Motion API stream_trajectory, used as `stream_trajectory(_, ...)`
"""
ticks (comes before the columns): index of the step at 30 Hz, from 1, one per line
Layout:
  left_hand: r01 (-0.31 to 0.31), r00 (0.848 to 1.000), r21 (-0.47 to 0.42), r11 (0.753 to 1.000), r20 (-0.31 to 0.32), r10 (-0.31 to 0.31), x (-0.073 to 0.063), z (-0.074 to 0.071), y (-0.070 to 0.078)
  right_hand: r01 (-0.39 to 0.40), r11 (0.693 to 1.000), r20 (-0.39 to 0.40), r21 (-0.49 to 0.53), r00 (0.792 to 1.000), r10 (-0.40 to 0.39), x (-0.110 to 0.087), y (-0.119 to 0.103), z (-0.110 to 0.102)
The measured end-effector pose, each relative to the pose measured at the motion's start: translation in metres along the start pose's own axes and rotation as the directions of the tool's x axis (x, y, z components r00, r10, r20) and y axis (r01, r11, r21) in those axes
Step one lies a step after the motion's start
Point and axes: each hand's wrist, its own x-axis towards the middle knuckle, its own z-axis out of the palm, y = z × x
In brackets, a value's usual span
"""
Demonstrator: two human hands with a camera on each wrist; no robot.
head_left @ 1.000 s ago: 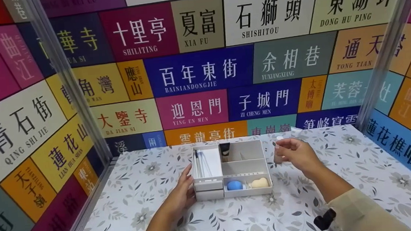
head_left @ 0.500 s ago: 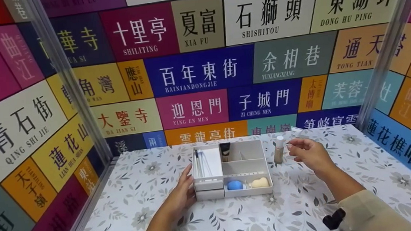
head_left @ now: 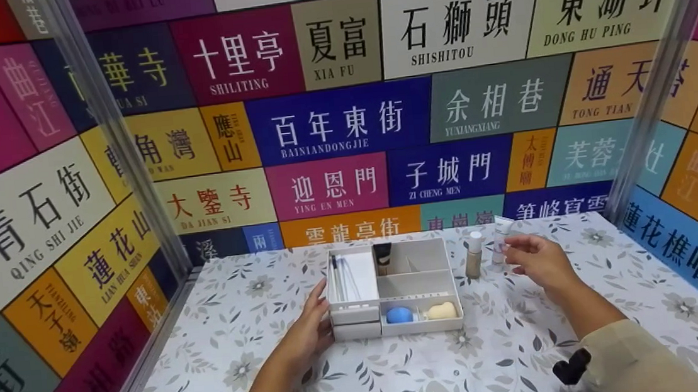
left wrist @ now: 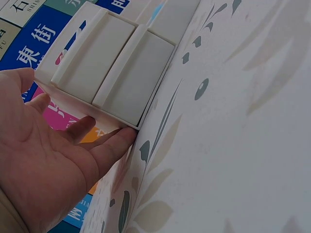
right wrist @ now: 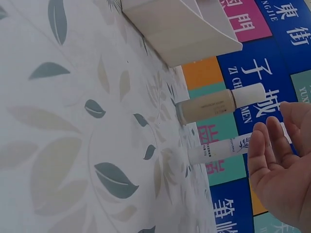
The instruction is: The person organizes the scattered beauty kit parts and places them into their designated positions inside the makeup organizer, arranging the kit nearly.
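A white desktop organizer (head_left: pixel 417 283) stands on the table. My left hand (head_left: pixel 307 329) rests against its left side, fingers extended; in the left wrist view the fingertips touch the side wall by two drawers (left wrist: pixel 133 80). My right hand (head_left: pixel 541 261) is at a white tube (head_left: pixel 503 228), which stands upright on its cap end or base, I cannot tell which. In the right wrist view the loosely bent fingers overlap the tube (right wrist: pixel 218 149), with thumb and fingertips apart. A beige liquid foundation bottle (head_left: pixel 474 258) with a white cap stands between organizer and tube.
Inside the organizer are thin sticks or brushes (head_left: pixel 344 275), a black tube (head_left: pixel 383 257), a blue makeup sponge (head_left: pixel 398 314) and a cream sponge (head_left: pixel 440 310). Sign-covered walls (head_left: pixel 342 117) enclose the flower-patterned table (head_left: pixel 427 372) behind and at both sides.
My right hand has let go of the foundation bottle, leaving it upright, and has moved right to the white tube. The left hand stays at the organizer.
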Motion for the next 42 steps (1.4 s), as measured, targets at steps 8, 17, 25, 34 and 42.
stream_trajectory(8,-0.006,1.0,-0.002,1.0,-0.005,0.006,-0.001,0.001,0.0,-0.03,0.999,-0.068,-0.011,0.997,0.029,0.01,0.007,-0.003)
stream_trajectory(17,0.006,1.0,0.011,1.0,-0.013,-0.006,0.0,-0.001,0.0,-0.084,0.996,-0.065,0.037,0.994,0.086,0.029,0.01,0.0)
stream_trajectory(25,0.038,0.999,0.022,0.999,-0.03,-0.038,0.0,-0.001,0.001,-0.087,0.994,-0.082,0.066,0.992,0.093,0.041,0.011,0.007)
stream_trajectory(34,0.004,1.0,0.005,1.0,-0.002,-0.004,0.002,-0.001,-0.001,-0.056,0.996,-0.129,0.068,0.99,0.065,0.052,0.011,0.011)
stream_trajectory(42,0.013,1.0,0.021,1.0,-0.008,-0.013,0.002,-0.002,-0.001,-0.048,0.999,-0.123,-0.012,0.991,0.046,0.049,0.009,0.01)
